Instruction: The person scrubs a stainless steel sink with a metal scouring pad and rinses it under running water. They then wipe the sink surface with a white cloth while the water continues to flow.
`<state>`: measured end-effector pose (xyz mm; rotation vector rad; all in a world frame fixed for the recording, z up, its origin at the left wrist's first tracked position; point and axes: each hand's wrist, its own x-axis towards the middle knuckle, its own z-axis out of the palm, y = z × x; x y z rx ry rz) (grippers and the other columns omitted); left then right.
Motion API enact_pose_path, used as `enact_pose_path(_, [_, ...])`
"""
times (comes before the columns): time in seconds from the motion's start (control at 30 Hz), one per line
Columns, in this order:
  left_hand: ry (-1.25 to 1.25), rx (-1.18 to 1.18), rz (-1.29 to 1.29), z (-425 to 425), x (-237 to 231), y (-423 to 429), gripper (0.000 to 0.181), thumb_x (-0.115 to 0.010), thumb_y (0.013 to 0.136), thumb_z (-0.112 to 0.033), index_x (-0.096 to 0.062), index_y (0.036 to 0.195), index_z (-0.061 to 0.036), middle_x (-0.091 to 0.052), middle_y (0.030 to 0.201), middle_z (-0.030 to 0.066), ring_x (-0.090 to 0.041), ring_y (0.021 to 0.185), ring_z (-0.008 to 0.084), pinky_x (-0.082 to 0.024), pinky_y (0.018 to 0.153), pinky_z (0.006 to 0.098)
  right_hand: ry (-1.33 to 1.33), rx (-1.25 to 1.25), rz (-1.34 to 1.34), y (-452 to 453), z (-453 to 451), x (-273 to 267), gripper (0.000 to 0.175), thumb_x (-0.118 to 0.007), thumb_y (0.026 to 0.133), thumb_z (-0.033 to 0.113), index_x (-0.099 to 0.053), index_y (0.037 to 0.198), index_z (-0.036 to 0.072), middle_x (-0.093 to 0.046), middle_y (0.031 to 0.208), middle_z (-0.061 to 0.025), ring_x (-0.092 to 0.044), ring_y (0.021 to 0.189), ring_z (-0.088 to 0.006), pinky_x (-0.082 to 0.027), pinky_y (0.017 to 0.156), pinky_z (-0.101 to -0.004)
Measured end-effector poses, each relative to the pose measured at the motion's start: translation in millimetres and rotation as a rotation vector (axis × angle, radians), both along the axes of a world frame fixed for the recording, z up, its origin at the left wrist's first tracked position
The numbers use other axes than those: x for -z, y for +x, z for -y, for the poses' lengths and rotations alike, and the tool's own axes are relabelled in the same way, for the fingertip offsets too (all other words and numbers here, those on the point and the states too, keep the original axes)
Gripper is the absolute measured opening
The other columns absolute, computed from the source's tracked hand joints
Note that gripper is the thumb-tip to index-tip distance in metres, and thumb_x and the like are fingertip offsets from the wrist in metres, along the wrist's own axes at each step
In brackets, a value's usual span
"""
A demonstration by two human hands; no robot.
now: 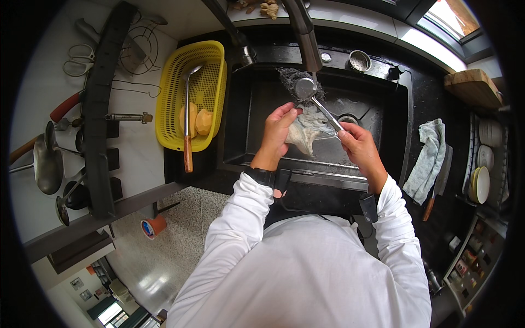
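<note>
Over the black sink [262, 98], my right hand [357, 143] grips the handle of a round-headed metal spoon [305, 88]. Its head lies under the tap [307, 49], where a thin stream of water meets it. My left hand [279, 127] holds a pale wet cloth [302, 139], part of which hangs below the fingers. More greyish cloth shows between the hands, close to the spoon's handle. Dark mesh-like material [289, 78] is behind the spoon's head; what it is exactly, I cannot tell.
Left of the sink, a yellow plastic basket [162, 110] holds peeled potato-like pieces [204, 121] and a long wood-handled ladle [187, 119]. A folded cloth [426, 160] and a knife [443, 172] lie to the right, before a dish rack [471, 160]. Utensils hang on a dark wall rack [98, 123].
</note>
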<state>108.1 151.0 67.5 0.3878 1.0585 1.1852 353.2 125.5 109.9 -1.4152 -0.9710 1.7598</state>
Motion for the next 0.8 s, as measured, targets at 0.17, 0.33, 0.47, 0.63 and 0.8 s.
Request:
enact_pose_path(0.17, [-0.047,0.015,-0.005,5,9,-7,0.033,-0.067,0.100,-0.013,-0.059,0.129,0.0008,-0.070,0.114,0.0156,-0.068,0.101,0.0217,-0.058,0.088,0.0366,0.083,0.028,-0.018,5,-2,-10,0.036,-0.067,0.100,0.020,-0.065,0.131,0.001,-0.058,0.080,0.0039,-0.049,0.067,-0.0042,-0.037,0.055,-0.0212])
enact_pose_path(0.33, [-0.090,-0.029,-0.064,14,22,-26,0.022,-0.068,0.099,-0.014,-0.064,0.117,-0.0015,-0.071,0.100,0.0117,-0.069,0.091,0.0200,-0.058,0.082,0.0350,0.094,-0.018,0.093,11,-6,-17,0.036,-0.064,0.101,0.018,-0.065,0.131,-0.001,-0.057,0.081,0.0044,-0.048,0.069,-0.0044,-0.038,0.058,-0.0217])
enact_pose_path(0.47, [-0.105,-0.041,-0.079,22,25,-35,0.021,-0.069,0.099,-0.015,-0.065,0.115,-0.0019,-0.071,0.099,0.0108,-0.068,0.090,0.0188,-0.058,0.081,0.0345,0.116,-0.024,0.087,9,-6,-15,0.036,-0.063,0.102,0.020,-0.065,0.131,0.000,-0.056,0.079,0.0042,-0.047,0.067,-0.0038,-0.036,0.056,-0.0211])
enact_pose_path(0.63, [-0.140,-0.061,-0.113,26,26,-42,0.021,-0.069,0.099,-0.015,-0.064,0.115,-0.0019,-0.070,0.099,0.0104,-0.068,0.088,0.0182,-0.058,0.079,0.0338,-0.015,-0.005,0.050,4,-5,-11,0.034,-0.061,0.103,0.023,-0.066,0.130,0.003,-0.055,0.076,0.0040,-0.045,0.061,-0.0028,-0.033,0.051,-0.0204])
enact_pose_path(0.8, [-0.125,-0.091,-0.090,31,28,-43,0.020,-0.069,0.099,-0.015,-0.065,0.114,-0.0016,-0.070,0.099,0.0104,-0.068,0.088,0.0181,-0.058,0.079,0.0329,-0.102,0.017,-0.037,3,-3,-9,0.027,-0.059,0.104,0.023,-0.065,0.122,0.004,-0.052,0.071,0.0037,-0.037,0.049,-0.0028,-0.027,0.042,-0.0213])
